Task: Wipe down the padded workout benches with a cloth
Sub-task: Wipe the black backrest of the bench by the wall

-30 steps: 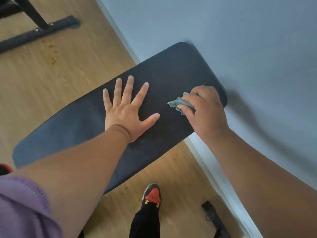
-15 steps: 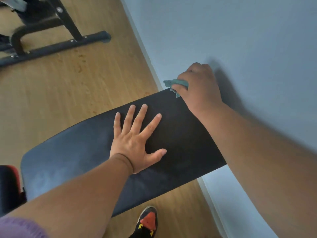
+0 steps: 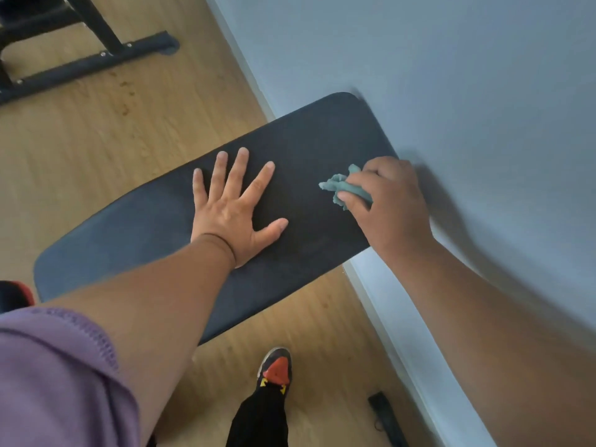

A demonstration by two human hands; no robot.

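The left hand (image 3: 232, 211) lies flat, fingers spread, on the dark padded bench (image 3: 145, 233), while the right hand (image 3: 387, 204) is clenched around a bunched teal cloth (image 3: 346, 187), soft, light, best kept wadded in the palm.

The bench pad (image 3: 300, 162) has a black, matt, smooth padded covering. The cloth (image 3: 346, 188) is soft, crumpled teal fabric. At 10 o'clock, wood-grain flooring (image 3: 96, 137) looks lightly satin under a black metal frame (image 3: 93, 62). The wall (image 3: 451, 75) is matt painted; the sleeve (image 3: 58, 375) is purple knit.
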